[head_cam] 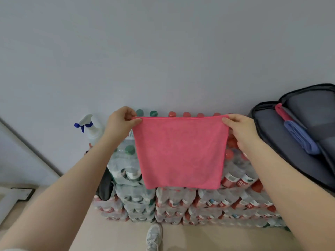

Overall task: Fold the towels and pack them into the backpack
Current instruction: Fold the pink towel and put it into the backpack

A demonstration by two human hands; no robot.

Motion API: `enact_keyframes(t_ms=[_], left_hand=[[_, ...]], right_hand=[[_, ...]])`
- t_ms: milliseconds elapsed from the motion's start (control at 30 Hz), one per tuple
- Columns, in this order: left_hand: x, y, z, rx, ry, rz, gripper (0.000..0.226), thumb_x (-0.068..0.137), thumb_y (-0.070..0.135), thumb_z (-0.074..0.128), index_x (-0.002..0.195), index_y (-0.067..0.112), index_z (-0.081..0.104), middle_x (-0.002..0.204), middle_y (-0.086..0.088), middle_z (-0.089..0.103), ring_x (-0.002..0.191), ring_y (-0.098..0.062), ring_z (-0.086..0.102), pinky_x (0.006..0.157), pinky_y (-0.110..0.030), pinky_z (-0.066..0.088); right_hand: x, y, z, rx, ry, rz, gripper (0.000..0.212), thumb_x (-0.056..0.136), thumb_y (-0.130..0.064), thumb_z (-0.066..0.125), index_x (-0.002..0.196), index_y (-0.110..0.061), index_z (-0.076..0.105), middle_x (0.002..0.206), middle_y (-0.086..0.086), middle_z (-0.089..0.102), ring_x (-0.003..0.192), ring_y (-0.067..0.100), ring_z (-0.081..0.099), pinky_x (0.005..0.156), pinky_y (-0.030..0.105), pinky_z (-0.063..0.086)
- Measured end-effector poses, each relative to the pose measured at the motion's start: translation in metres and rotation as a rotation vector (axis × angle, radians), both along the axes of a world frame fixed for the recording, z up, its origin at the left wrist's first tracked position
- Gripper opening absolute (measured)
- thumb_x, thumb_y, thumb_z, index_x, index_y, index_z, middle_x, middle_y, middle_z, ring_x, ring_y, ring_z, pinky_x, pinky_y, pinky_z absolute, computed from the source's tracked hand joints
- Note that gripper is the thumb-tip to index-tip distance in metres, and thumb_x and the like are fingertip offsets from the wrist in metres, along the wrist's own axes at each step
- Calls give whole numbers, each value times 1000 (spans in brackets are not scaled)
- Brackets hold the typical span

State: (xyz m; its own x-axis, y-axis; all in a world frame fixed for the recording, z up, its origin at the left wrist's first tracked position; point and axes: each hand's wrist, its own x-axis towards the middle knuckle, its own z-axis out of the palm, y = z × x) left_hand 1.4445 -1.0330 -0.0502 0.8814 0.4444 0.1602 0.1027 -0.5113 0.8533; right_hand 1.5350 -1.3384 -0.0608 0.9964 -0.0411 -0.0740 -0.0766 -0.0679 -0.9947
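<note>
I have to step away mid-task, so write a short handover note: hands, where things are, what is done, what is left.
Left hand and right hand each pinch a top corner of the pink towel, which hangs in the air, apparently folded once.
The backpack lies open on the right, above the stacked water bottles.
Done: a folded blue towel and another pink towel are already inside.
Left: finish folding the held towel and pack it.

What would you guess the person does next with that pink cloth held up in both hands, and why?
Probably bring the two hands together to fold the pink microfibre towel in half. The left hand and right hand each pinch a top corner, so it hangs flat and too wide for the open grey backpack, where a folded blue towel already sits.
</note>
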Motion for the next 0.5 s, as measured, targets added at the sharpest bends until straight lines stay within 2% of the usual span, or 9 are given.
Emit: enact_keyframes(t_ms=[100,200,300,367,433,500], left_hand=[[40,22,-3,153,65,-9,11,82,13,67,92,9,66,80,-2,60,70,-12,51,53,-1,36],[82,41,-10,230,130,-47,11,83,15,65,89,6,67,85,-3,61,73,-11,50,62,-19,36],[121,55,-22,263,155,-42,12,83,16,65,89,6,66,89,-7,64,84,-18,55,72,-23,36],[142,60,-32,302,177,-41,13,83,15,64,90,4,63,93,-11,65,90,-26,58,74,-29,40],[156,59,-42,353,184,-48,15,83,10,61,95,2,56,99,-16,62,93,-32,56,75,-34,41],[158,54,-49,395,198,-28,23,82,4,55,104,2,50,109,-17,56,93,-35,55,74,-38,42]], right_hand=[[46,20,-9,-138,-69,-41,19,82,5,62,79,-14,64,63,-6,62,44,-8,54,54,10,46],[89,39,-20,-320,-87,-43,17,84,2,59,94,-12,63,63,-3,56,32,-4,47,44,10,40],[125,56,-34,-422,-37,-67,13,87,-2,56,86,-15,60,59,1,53,27,-1,47,37,13,38],[143,64,-44,-476,28,-75,18,89,-3,52,79,-17,57,61,4,55,31,2,52,36,15,41],[152,73,-49,-529,43,-82,16,90,-3,49,81,-15,56,71,13,60,48,17,61,52,30,51],[147,83,-47,-751,-11,-87,6,89,-8,49,88,-11,53,93,22,63,77,34,64,74,44,50]])
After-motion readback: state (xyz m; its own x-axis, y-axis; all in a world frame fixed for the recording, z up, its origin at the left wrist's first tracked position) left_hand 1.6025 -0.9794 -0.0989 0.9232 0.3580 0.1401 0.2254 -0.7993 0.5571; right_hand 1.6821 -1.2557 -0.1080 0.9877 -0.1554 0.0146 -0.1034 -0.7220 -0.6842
